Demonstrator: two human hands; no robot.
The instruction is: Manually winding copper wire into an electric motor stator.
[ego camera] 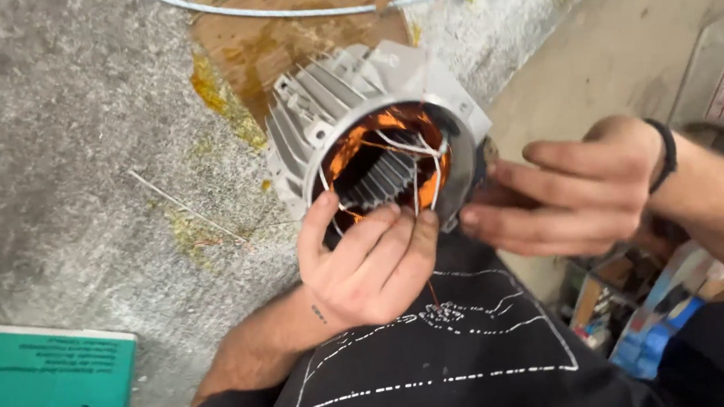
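A grey finned motor housing [327, 102] lies tilted at the bench edge, its open end facing me. Copper windings [348, 148] and thin white threads [427, 150] show inside the bore. My left hand [367, 260] grips the lower rim, thumb hooked into the opening and fingers curled over the edge. My right hand [579, 189] reaches in from the right, its fingertips touching the housing's right rim. A dark band circles that wrist.
The grey stained bench [69, 150] carries a brown cardboard piece [302, 17], a white cable [275, 12] and a green box [38, 393] at the lower left. Shelves with coloured items [651, 309] sit below on the right.
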